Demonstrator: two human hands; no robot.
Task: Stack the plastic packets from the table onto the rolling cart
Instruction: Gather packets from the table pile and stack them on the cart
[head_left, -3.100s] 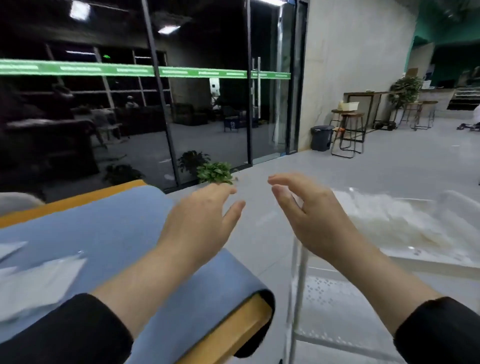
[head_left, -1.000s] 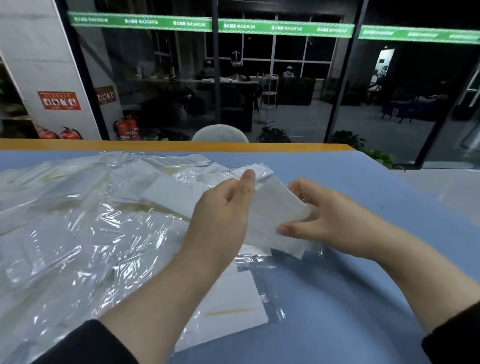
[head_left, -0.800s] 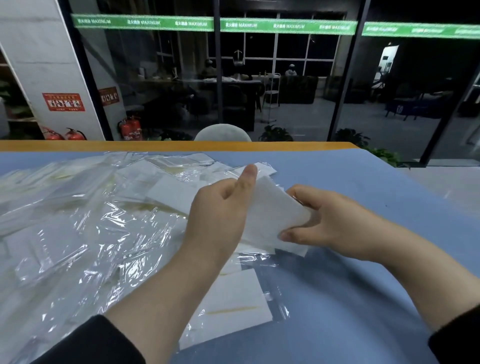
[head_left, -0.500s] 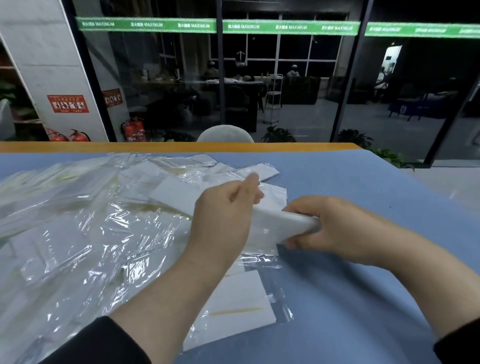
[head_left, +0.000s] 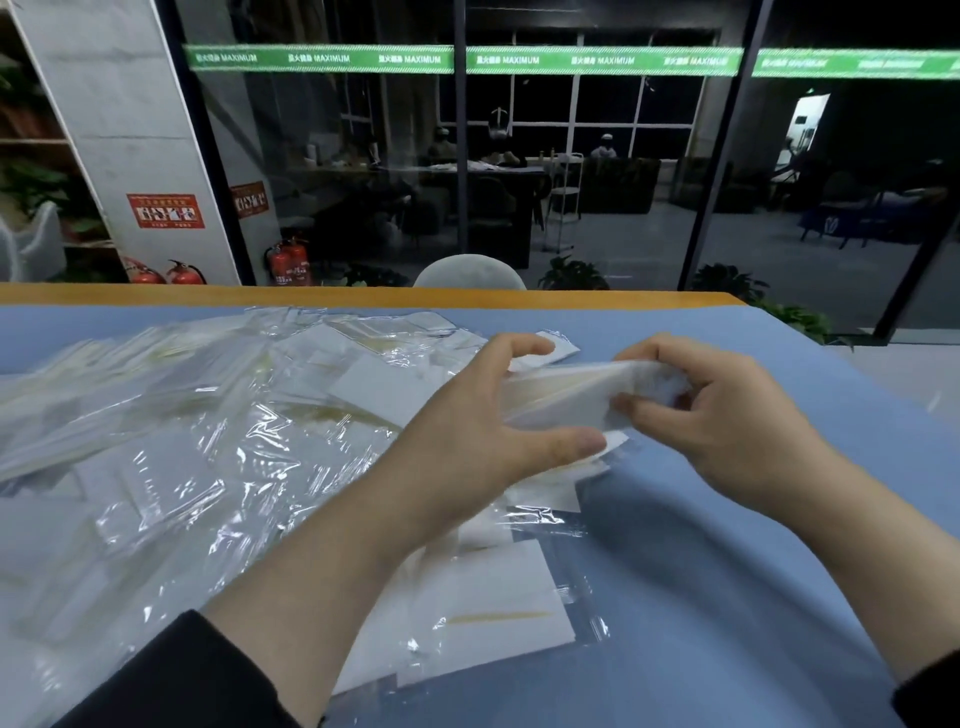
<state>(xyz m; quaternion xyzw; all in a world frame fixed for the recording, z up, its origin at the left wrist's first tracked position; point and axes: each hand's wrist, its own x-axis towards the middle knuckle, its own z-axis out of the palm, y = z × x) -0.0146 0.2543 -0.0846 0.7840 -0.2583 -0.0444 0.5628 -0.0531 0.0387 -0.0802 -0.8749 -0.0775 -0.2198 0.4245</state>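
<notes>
A small bundle of white packets (head_left: 566, 397) is held just above the table (head_left: 727, 597), between both hands. The left hand (head_left: 483, 421) grips its near end, thumb underneath and fingers curled over the top. The right hand (head_left: 727, 415) pinches the far end, thumb and fingertips closed on the plastic. Beneath and to the left, a wide heap of clear packets (head_left: 182, 457) covers the blue tabletop, and one flat packet (head_left: 483, 618) lies apart near the left forearm. A pale chair back (head_left: 470, 270) shows beyond the table's wooden edge, before a dark glass wall (head_left: 571, 156).
</notes>
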